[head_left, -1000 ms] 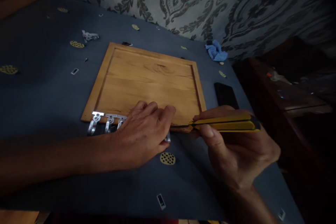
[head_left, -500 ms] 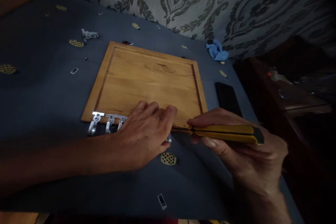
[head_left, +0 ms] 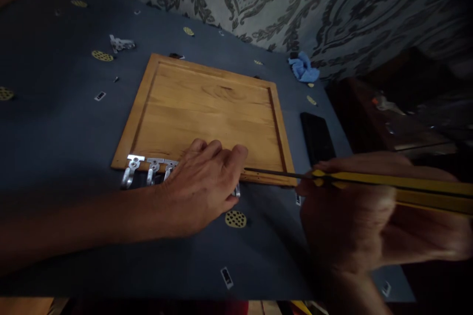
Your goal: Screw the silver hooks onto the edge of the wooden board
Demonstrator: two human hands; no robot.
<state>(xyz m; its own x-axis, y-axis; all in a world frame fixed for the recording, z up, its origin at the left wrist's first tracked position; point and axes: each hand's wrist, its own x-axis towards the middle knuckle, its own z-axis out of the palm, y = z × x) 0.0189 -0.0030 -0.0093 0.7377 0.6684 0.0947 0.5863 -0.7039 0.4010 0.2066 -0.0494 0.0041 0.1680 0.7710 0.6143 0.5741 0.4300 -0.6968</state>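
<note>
A wooden cabinet door (head_left: pixel 210 108) with a raised frame lies flat. My left hand (head_left: pixel 203 182) presses over its near edge, fingers curled and thumb low, around a metal hinge (head_left: pixel 237 189) mostly hidden beneath it. Several more silver hinges (head_left: pixel 133 165) stand in a row along that edge, left of the hand. My right hand (head_left: pixel 354 216) is wrapped around the yellow-and-black handle of a screwdriver (head_left: pixel 343 177). Its thin dark shaft runs left along the near edge of the door, and the tip meets my left fingers, where its contact point is hidden.
A loose hinge (head_left: pixel 121 43) and a small screw (head_left: pixel 116 79) lie on the blue patterned tablecloth (head_left: pixel 55 128), left of the door. A black phone (head_left: pixel 318 135) and a crumpled blue cloth (head_left: pixel 303 67) lie to the right. The patterned wall (head_left: pixel 258 0) rises behind.
My right hand has drawn the screwdriver back to the right, baring its shaft and the door's near right corner. My left hand stays on the near edge. The view has shifted slightly.
</note>
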